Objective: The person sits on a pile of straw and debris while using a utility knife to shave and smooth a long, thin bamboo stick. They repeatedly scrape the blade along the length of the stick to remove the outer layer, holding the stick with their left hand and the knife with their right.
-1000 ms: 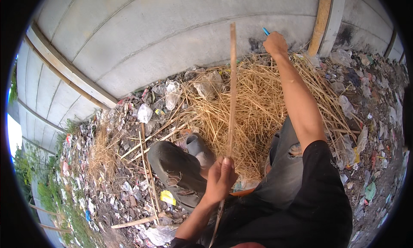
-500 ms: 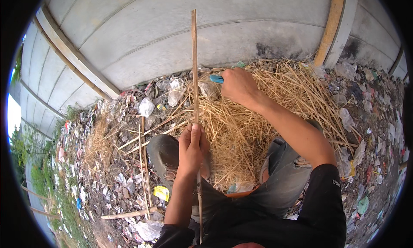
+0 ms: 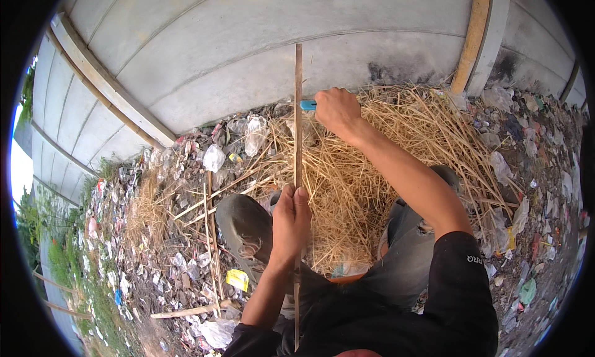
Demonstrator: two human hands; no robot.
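Observation:
A long thin bamboo strip (image 3: 299, 143) stands nearly upright in the picture, running from in front of the wall down past my lap. My left hand (image 3: 290, 227) is closed around it at about the middle, thumb pressed along the strip. In my right hand (image 3: 338, 113) is a blue utility knife (image 3: 308, 105), its end meeting the strip's upper part; the blade itself cannot be made out. Dry straw-like bamboo shavings (image 3: 347, 189) lie heaped between my feet, below both hands.
A grey concrete panel wall (image 3: 248, 66) rises ahead, with a bamboo pole (image 3: 474, 38) against it. Litter-strewn ground (image 3: 167, 276) spreads on both sides. More thin strips (image 3: 212, 245) and a short stick (image 3: 186, 310) lie left of my knee (image 3: 238, 220).
The bamboo strip and my left hand have shifted right, and the strip's top sits lower. My right hand has moved slightly left, bringing the utility knife from beside the strip onto it.

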